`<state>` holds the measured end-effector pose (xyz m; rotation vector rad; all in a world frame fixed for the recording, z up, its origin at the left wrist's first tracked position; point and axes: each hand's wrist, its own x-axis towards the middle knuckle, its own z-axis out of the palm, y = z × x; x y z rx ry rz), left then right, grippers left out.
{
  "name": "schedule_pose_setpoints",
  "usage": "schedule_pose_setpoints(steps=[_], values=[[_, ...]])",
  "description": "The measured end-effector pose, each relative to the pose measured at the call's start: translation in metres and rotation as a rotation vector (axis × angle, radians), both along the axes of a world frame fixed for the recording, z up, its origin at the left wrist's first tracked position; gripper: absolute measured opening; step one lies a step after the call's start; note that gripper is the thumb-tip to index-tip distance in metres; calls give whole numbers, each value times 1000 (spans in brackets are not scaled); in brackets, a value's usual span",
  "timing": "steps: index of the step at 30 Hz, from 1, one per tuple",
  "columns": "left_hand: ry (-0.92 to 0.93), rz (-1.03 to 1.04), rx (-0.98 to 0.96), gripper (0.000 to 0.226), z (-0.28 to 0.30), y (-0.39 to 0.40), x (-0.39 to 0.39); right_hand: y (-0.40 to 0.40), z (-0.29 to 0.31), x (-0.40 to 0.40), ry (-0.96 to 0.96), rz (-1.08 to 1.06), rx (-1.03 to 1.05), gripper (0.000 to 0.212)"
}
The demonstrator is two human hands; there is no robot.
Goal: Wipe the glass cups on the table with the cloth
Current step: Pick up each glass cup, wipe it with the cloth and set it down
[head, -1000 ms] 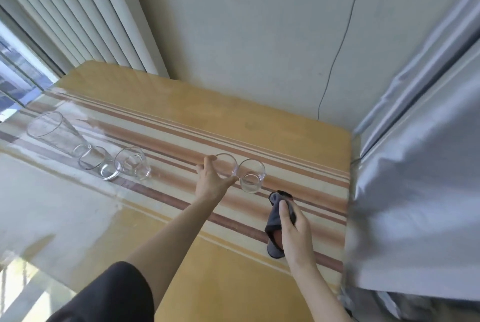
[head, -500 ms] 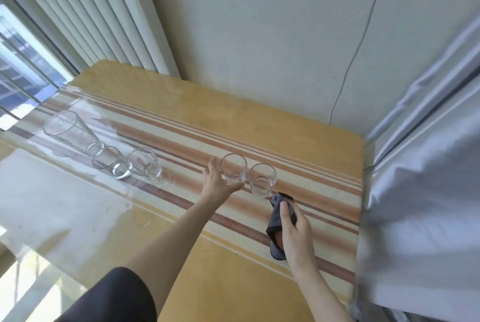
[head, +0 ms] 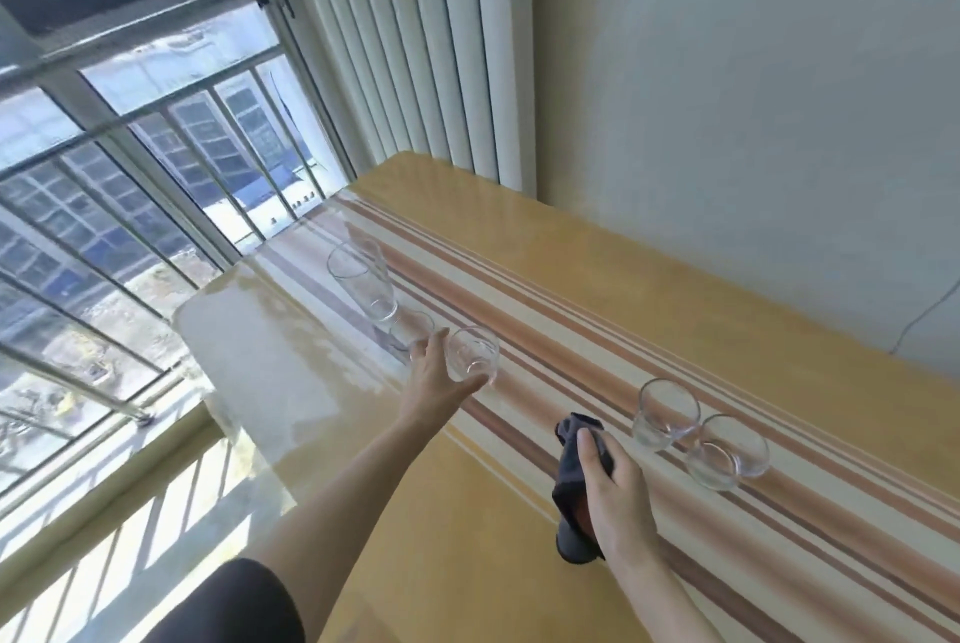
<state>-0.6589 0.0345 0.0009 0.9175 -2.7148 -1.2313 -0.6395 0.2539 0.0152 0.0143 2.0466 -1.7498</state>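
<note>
A person leans over a yellow desk (head: 675, 289) beside a barred window (head: 130, 164), five clear glasses lined up along a striped runner (head: 571, 362) under a glossy cover. The left hand (head: 441, 382) reaches out to a short glass cup (head: 472, 356) in the left group, fingers (head: 434, 343) spread loosely around its near side, thumb under its base; whether they have closed on it cannot be told. Just behind that cup stands another short glass (head: 413, 328), partly hidden by the hand, and beyond it a tall tapered glass (head: 363, 286). The right hand (head: 613, 486) is curled tight around a dark grey cloth (head: 571, 466), which bunches out above the thumb and hangs below the palm, held just over the desk. To its right, well apart from the left group, two more short cups stand upright and nearly touching: one (head: 665, 414) nearer the cloth, the other (head: 727, 450) toward the desk's right end. White vertical blinds (head: 441, 45) hang in the corner against a pale wall (head: 753, 97).
</note>
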Motion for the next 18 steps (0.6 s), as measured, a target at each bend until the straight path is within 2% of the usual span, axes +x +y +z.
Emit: schedule_pose_setpoints(steps=[4, 8, 11, 15, 18], values=[[-62, -144, -157, 55, -22, -16, -31, -22, -8, -14, 4, -17, 18, 22], [-209, -284, -240, 76, -43, -19, -46, -27, -14, -22, -13, -59, 31, 22], [-248, -298, -280, 84, -48, -22, -57, -27, -19, -25, -26, -79, 28, 20], [-199, -241, -234, 83, -48, -21, -59, -25, -18, -27, -22, -86, 38, 20], [-86, -205, -44, 80, -32, -18, -49, -22, -5, -29, 18, -84, 23, 21]])
